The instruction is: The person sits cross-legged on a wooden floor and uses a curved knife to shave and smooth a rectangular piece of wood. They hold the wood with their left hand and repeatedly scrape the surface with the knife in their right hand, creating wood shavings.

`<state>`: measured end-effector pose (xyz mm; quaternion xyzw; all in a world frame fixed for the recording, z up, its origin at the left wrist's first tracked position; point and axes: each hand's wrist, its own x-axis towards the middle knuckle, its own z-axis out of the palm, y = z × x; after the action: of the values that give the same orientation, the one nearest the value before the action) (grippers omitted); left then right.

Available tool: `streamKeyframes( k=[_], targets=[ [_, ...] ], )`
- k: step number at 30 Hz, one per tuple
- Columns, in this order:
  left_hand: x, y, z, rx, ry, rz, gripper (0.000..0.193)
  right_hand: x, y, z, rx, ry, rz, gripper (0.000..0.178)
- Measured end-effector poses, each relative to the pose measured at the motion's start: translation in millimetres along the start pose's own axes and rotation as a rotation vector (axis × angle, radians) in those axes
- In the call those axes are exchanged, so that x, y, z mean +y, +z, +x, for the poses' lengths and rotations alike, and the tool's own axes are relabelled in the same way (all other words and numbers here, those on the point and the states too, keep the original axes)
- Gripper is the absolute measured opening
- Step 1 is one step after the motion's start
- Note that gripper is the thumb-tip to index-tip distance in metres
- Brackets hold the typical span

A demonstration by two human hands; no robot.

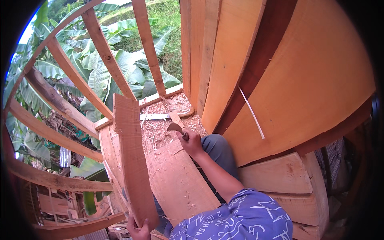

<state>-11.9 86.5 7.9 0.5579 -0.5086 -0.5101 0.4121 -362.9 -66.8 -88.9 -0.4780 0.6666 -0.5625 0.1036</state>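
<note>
Along the right side, a broad orange-brown wooden panel [304, 80] takes up most of the view, with a dark reddish beam [265, 60] along its left edge. Across from it, on the left, a railing of spaced wooden slats [106, 50] bends round, and through its gaps show large-leaved green plants [96, 74] and a grassy slope [170, 44]. Between the two sides a wide plank [182, 184] lies flat, sprinkled with bits of wood. To its left, a long board [134, 160] is held tilted, its far end reaching up toward the foot of the railing; whether the two touch I cannot tell. More pale boards [280, 176] sit one above another at the lower right, beside a blue sleeve [256, 216] with white markings. A leg in dark trousers [220, 150] is bent next to the panel.

Both hands are closed on something. The left hand [139, 230] grips the board at its near end, thumb on the face. The right hand [193, 143] has its fingers curled round the handle of a knife [175, 128] with a curved blade, near a small flat piece of wood [177, 119] and apart from the board. A thin pale strip [251, 113] shows against the panel, and curled shavings [154, 130] litter the area beyond the wide plank.
</note>
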Motion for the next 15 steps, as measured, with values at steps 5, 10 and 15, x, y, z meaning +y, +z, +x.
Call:
streamKeyframes(
  k=[5, 10, 15],
  targets=[
    [20, 5, -8, -0.113, 0.009, 0.303, 0.057, -19, -34, -25, -0.082, -0.191, -0.022, 0.017],
    [25, 2, 5, -0.232, -0.071, 0.191, 0.058, -33, -51, -45, -0.224, -0.168, -0.071, 0.031],
    [50, 18, 18, -0.321, -0.191, 0.189, 0.059, -42, -49, -53, -0.309, -0.168, -0.157, 0.038]
  ],
)
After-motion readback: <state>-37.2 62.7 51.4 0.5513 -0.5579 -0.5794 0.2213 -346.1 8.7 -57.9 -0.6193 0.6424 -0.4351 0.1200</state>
